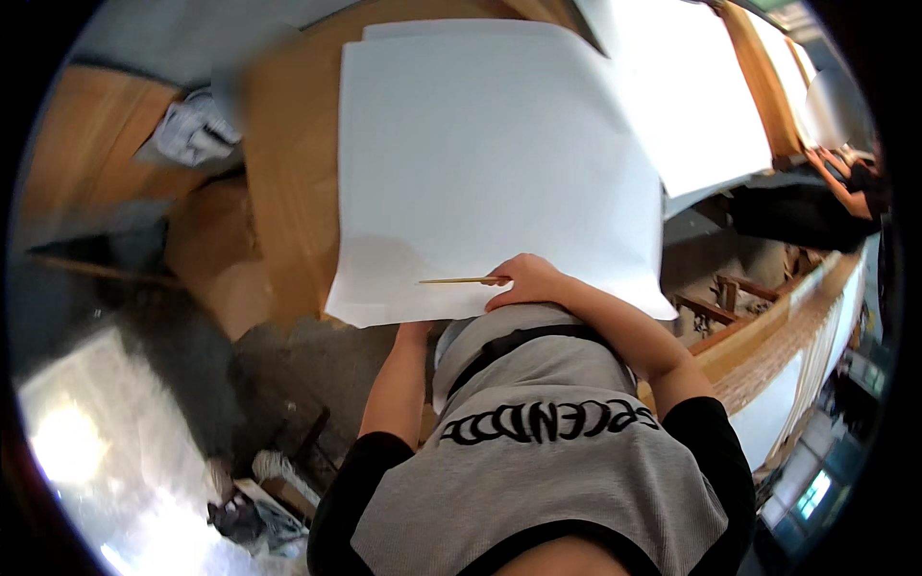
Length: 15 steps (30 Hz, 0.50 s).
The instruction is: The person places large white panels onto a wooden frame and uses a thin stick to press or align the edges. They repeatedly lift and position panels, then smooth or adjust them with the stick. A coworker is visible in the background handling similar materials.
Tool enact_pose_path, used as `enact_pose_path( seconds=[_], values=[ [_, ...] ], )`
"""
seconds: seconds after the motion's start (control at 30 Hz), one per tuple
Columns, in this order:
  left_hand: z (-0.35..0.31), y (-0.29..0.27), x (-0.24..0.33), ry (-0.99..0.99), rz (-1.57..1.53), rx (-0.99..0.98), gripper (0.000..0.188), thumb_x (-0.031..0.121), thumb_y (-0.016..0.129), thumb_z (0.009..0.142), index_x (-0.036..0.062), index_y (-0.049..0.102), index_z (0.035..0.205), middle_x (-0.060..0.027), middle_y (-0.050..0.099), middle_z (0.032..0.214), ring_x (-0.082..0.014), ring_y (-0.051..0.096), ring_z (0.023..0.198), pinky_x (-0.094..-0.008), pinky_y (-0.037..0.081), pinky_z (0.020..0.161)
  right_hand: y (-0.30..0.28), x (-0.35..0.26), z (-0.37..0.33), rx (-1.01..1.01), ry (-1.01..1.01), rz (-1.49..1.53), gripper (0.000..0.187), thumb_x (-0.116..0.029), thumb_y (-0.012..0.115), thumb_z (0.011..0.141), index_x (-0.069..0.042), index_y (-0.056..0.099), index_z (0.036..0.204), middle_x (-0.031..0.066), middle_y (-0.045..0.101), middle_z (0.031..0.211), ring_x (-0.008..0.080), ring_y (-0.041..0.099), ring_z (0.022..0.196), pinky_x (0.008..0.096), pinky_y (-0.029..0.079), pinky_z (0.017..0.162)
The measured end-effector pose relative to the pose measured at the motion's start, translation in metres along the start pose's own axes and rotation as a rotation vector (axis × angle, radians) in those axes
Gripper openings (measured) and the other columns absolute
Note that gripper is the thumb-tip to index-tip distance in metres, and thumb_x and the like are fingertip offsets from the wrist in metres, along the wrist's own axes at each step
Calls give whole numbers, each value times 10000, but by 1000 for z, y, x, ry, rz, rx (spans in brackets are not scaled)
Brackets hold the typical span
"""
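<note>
A large stack of white paper sheets (490,154) lies in front of me, its near edge curling down over the side close to my waist. My right hand (526,280) rests at that near edge with its fingers closed round a thin, light brown stick (449,280). The stick points left across the paper. Below the near edge, the wrist of my left hand (415,329) shows; the paper hides its fingers, so their grip cannot be seen.
Brown board (288,182) extends left of the paper. More white sheets (696,106) lie at the far right, where another person (850,187) works. A wooden frame (768,336) with stacked sheets stands right. A crumpled white bundle (197,127) sits far left.
</note>
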<state>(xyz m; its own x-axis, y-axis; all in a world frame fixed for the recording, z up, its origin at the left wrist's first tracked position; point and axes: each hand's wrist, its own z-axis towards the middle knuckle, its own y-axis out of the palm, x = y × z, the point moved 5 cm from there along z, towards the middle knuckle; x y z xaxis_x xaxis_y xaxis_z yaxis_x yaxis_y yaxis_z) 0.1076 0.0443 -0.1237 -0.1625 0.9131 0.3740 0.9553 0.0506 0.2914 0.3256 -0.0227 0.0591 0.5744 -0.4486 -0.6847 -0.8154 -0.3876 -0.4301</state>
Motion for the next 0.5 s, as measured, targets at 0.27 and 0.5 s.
enact_pose_path(
  seconds=[0.27,0.5],
  values=[
    [-10,-8,-4,40,-91,46,272,347,538,820,116,510,961,-48,556,744,-168,511,518,-275,393,405,31,-36,20,-62,-200,-126,570,-545,663,600,-125,628,983,37,624,907,223,590,863,325,467,734],
    [-8,0,-11,56,-150,67,268,345,533,821,114,513,954,-50,563,751,-171,517,522,-274,396,405,60,-43,29,-162,-204,-367,375,-432,620,699,-147,631,943,34,622,900,223,588,832,367,463,720]
  ],
)
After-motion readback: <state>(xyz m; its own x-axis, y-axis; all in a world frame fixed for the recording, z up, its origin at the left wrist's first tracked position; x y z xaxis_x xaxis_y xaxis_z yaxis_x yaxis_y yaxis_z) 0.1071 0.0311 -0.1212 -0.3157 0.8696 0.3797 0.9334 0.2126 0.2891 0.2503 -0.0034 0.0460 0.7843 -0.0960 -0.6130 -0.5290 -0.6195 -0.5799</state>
